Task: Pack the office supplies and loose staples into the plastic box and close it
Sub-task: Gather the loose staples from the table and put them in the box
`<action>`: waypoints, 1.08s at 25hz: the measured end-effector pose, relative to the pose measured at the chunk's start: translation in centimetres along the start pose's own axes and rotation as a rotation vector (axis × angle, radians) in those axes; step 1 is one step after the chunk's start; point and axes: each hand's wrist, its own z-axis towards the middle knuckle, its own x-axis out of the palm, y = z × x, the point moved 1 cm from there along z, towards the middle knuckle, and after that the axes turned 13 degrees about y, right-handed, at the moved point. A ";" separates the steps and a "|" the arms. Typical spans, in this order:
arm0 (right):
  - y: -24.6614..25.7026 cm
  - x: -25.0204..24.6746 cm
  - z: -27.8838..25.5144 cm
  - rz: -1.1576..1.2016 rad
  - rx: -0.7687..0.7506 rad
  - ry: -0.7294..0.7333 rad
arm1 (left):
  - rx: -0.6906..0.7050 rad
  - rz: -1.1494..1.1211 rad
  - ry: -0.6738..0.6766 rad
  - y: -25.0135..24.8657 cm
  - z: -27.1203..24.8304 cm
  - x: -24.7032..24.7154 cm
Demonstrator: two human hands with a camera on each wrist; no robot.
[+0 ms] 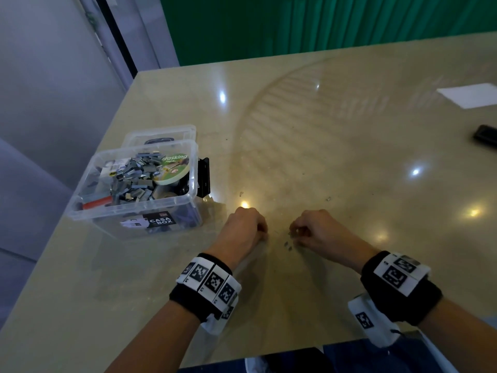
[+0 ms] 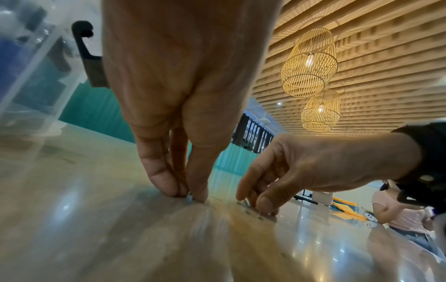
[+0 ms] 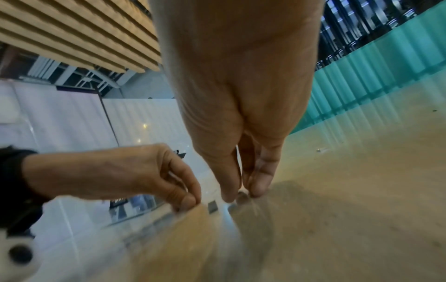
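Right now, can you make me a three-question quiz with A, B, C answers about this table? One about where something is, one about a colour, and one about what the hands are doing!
1. Where is the plastic box?
A. to the left of both hands
B. between the hands
C. on the floor

2. What colour is the stick at the front of the box?
A. yellow
B. red
C. white

3. What is the box's state?
A. shut with its lid on
B. tipped over
C. open and full

Answers:
1 A: in the head view it stands on the table, left of the left hand and the right hand.
2 B: the red stick lies by the front wall.
3 C: the top is uncovered, showing staple strips and masking tape.
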 end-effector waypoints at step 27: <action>0.9 1.0 -1.5 0.155 -0.044 0.055 | 0.033 0.155 -0.037 -1.1 -1.4 1.3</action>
